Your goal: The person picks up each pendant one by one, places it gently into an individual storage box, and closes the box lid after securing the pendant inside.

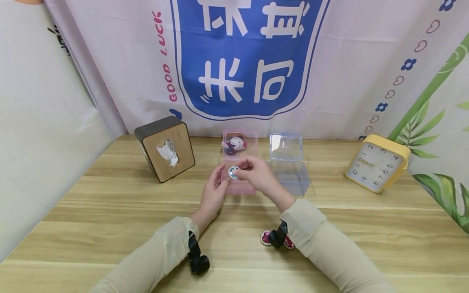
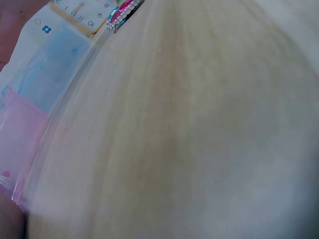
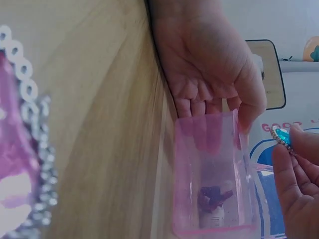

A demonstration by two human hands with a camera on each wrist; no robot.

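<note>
In the head view my right hand (image 1: 261, 176) pinches a teal gem (image 1: 233, 172) with a pale beaded rim between thumb and fingers. The gem is just above a clear pink box (image 1: 239, 188), whose lid stands raised at the back. My left hand (image 1: 212, 192) holds the box's left side. In the right wrist view its fingers lie against the pink box (image 3: 214, 172) and its thumb is at the edge. The teal gem (image 3: 282, 135) is held apart from the box there. Pink gems (image 1: 266, 238) with beaded rims lie on the table, partly hidden by the right wrist camera.
A clear blue box (image 1: 292, 185) with a raised lid stands right of the pink one. Behind the pink lid is a small white figure (image 1: 237, 144) with a red nose. A tissue box (image 1: 187, 148) stands left, a yellow clock (image 1: 381, 162) far right.
</note>
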